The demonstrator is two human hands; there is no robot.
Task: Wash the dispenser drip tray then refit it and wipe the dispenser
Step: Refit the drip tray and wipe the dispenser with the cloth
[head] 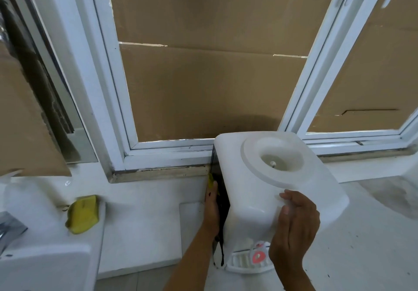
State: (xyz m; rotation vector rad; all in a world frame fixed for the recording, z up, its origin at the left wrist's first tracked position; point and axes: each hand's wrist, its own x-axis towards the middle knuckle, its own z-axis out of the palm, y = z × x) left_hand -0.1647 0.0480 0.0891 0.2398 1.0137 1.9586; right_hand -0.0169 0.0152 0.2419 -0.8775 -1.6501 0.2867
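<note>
The right hand (294,229) is nearest, fingers together and laid flat against the front face of the white water dispenser (271,177), bracing it without closing round anything. Just below it, the white slotted drip tray (243,262) sits in its recess at the foot of the machine, under a tap with a red lever (257,255). The left hand (212,209) presses flat on the dark left side panel with a bit of yellow cloth (210,181) under the fingertips. The tray looks like light, stiff, thin plastic, probably slick when wet; its front lip is the place to take it. The bottle-less body seems light enough to skid on the white table (147,222). Further left a yellow sponge (83,213) lies by the sink (45,265); cardboard-covered windows (203,75) stand behind.
</note>
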